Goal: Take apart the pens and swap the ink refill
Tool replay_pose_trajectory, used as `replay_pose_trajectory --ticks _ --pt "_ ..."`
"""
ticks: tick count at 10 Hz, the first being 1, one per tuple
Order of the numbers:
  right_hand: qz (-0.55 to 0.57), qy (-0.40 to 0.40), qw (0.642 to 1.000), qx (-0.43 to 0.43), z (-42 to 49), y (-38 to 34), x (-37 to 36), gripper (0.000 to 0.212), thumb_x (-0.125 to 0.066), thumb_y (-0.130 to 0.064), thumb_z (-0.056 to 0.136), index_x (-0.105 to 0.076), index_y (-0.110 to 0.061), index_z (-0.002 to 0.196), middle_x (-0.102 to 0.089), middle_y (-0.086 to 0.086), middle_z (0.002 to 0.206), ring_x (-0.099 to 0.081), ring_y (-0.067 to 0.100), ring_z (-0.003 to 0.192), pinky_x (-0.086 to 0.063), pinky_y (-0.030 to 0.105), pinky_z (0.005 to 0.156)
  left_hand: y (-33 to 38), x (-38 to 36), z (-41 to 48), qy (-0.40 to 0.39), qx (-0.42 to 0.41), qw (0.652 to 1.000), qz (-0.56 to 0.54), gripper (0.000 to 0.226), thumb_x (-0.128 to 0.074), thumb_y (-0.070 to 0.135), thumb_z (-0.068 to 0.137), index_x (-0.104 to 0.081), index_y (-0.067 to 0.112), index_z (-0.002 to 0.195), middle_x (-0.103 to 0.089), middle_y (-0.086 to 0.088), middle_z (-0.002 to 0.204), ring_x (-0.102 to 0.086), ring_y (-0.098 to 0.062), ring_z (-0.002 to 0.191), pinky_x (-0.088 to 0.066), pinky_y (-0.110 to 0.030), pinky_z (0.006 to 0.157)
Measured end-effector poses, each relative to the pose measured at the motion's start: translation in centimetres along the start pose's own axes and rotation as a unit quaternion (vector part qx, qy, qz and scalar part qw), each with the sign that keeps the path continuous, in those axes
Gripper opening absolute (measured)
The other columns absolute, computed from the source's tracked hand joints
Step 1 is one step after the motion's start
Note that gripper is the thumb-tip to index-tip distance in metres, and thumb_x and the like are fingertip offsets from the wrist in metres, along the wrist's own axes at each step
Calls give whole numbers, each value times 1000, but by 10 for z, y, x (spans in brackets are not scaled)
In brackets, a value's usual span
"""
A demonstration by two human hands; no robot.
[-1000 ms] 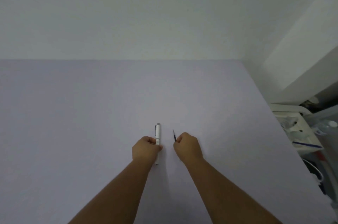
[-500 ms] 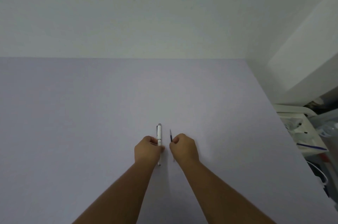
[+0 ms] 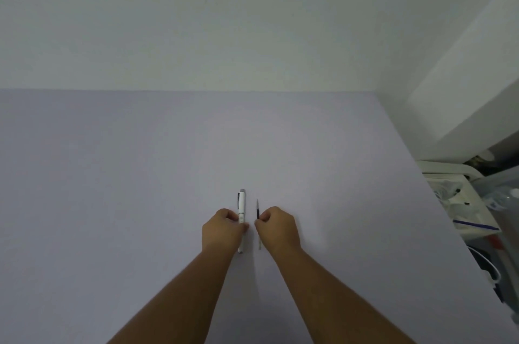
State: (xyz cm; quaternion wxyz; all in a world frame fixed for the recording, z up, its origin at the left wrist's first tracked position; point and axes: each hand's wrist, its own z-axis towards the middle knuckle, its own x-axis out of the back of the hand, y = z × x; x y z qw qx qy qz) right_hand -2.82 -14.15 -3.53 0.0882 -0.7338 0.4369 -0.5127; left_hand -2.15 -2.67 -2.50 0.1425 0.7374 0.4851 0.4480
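A white pen (image 3: 241, 207) with a grey cap end and a clip points away from me over the lilac table (image 3: 140, 175). My left hand (image 3: 223, 230) is closed around its lower half, and the pen's tip pokes out below the fist. Just to the right, my right hand (image 3: 278, 228) pinches a thin ink refill (image 3: 257, 210), dark at its upper part and pale at the lower end that shows under the fingers. Pen and refill lie almost parallel, a small gap apart. Whether they rest on the table or hover over it I cannot tell.
The table runs to a plain wall at the back and ends at a right edge. Beyond that edge, a white tray (image 3: 449, 175) holds clutter, clear plastic bags and a purple pen (image 3: 474, 224), with a white cable (image 3: 491, 267) below it.
My right hand has moved left with the refill, closing the gap to the pen. My left hand has kept its hold on the pen in nearly the same spot.
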Motion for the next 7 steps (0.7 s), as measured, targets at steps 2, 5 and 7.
replay_pose_trajectory --ticks 2,5,7 --pt "-1 3 1000 2 -1 0 -1 17 -60 -26 81 -66 -16 94 -72 6 97 -67 24 92 -56 37 81 -1 2 0 4 0 1000 -1 17 -70 24 81 -59 19 93 -53 8 71 -59 -19 77 -48 -27 68" --pt "2 5 1000 5 -3 2 0 17 -60 -28 81 -65 -16 92 -72 6 95 -67 23 86 -56 36 79 0 4 -4 -4 -3 1000 -5 18 -70 26 81 -58 20 92 -54 9 72 -61 -20 83 -52 -31 76" --pt "21 32 999 8 -5 3 3 23 -57 -34 85 -62 -15 97 -69 5 99 -65 24 92 -55 37 82 6 10 -10 5 -13 1000 1 24 -59 29 89 -57 15 109 -61 -1 93 -57 -22 89 -49 -32 81"
